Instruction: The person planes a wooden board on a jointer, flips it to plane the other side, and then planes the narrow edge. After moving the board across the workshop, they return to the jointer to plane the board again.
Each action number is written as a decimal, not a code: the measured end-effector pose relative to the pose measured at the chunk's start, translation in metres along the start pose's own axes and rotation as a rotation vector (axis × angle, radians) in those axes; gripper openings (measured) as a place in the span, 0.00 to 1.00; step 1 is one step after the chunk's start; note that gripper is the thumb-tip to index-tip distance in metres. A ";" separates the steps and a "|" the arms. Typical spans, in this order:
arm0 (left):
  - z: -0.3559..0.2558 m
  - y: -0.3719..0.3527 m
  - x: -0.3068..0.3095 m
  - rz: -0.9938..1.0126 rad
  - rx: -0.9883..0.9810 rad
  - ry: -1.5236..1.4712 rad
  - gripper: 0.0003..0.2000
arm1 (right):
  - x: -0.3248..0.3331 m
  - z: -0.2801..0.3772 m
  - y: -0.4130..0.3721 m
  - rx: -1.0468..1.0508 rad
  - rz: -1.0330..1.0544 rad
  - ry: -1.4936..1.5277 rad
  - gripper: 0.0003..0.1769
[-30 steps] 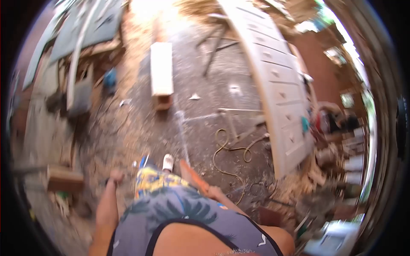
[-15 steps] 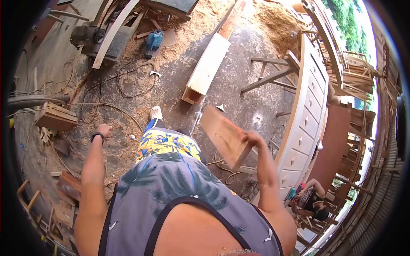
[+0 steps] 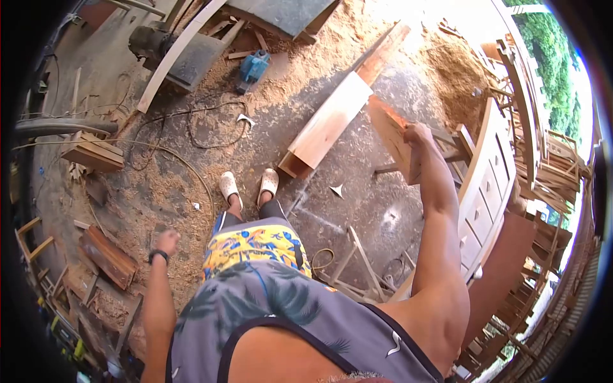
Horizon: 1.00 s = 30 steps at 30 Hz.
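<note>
My right hand (image 3: 418,135) grips a flat wooden board (image 3: 391,137) by its edge, arm stretched forward and to the right. The board is tilted, and its far end overlaps the long boxed wooden beam (image 3: 329,124) lying on the floor. My left hand (image 3: 167,242), with a dark band at the wrist, hangs low on the left over the sawdust-strewn floor. Its fingers are loosely curled with nothing showing in them. A dark-stained block of wood (image 3: 108,257) lies on the floor to the left of that hand.
A blue power tool (image 3: 253,69) lies ahead among shavings, with cables (image 3: 185,121) looped across the floor. A pale panelled wooden piece (image 3: 488,191) stands on the right beside trestles. Stacked boards (image 3: 96,152) lie left; a machine bench (image 3: 191,67) stands beyond.
My right hand has carried the board forward and to the right, away from my body. My left hand has dropped back slightly. Both feet now show side by side.
</note>
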<state>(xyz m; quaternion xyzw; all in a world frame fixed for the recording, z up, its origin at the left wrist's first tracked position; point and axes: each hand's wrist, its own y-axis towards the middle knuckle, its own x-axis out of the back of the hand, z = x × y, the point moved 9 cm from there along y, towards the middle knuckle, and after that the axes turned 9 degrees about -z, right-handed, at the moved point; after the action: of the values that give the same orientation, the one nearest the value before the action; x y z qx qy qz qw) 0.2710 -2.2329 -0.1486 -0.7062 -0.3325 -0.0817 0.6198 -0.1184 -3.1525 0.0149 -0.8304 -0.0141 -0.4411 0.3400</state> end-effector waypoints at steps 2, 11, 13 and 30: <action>0.009 -0.040 -0.024 0.034 -0.056 0.117 0.09 | -0.010 0.022 0.038 -0.070 -0.035 0.053 0.23; 0.115 -0.124 -0.066 0.068 0.365 -0.258 0.17 | -0.097 0.236 0.101 -0.120 -0.105 -0.087 0.25; 0.096 -0.133 -0.054 -0.013 0.347 -0.245 0.20 | -0.121 0.274 0.112 -0.109 -0.071 -0.079 0.26; 0.150 -0.219 -0.070 -0.071 0.418 -0.312 0.24 | -0.254 0.392 0.107 -0.165 -0.222 -0.040 0.30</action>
<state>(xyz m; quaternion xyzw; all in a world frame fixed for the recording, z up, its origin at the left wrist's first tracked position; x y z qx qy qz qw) 0.0484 -2.1172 -0.0383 -0.5546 -0.4583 0.0767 0.6903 0.0446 -2.9380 -0.3815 -0.8574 -0.0765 -0.4591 0.2195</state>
